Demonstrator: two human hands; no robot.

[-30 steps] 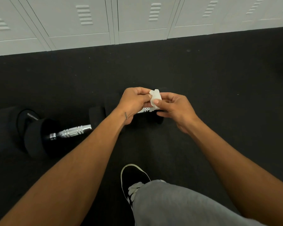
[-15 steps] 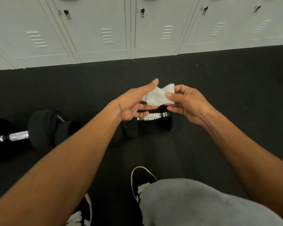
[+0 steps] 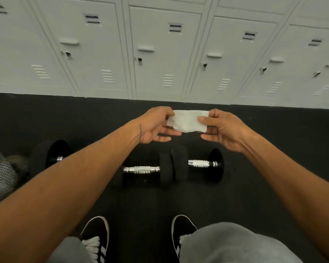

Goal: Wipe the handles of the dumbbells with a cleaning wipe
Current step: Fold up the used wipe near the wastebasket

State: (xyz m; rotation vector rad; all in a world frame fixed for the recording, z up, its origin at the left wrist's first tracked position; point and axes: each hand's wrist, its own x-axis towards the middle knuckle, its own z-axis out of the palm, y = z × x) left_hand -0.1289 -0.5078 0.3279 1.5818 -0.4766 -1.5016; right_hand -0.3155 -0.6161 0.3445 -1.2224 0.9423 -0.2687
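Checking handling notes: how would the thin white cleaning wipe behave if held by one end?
The thin white cleaning wipe would likely flop limp: it shows creases and folded layers. Probably very light, since the left hand and right hand hold it by fingertip pinches.

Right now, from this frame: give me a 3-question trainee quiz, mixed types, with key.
1. Pick one: the wipe is held by A one hand; B both, left hand and right hand; C neither.
2. Fill in: the dumbbells lie on the dark floor before a row of white ___.
3. True or false: the wipe rests on one of the dumbbells.
Key: 1 B, each pinching an end. 2 lockers. 3 false, it is held up clear of them.
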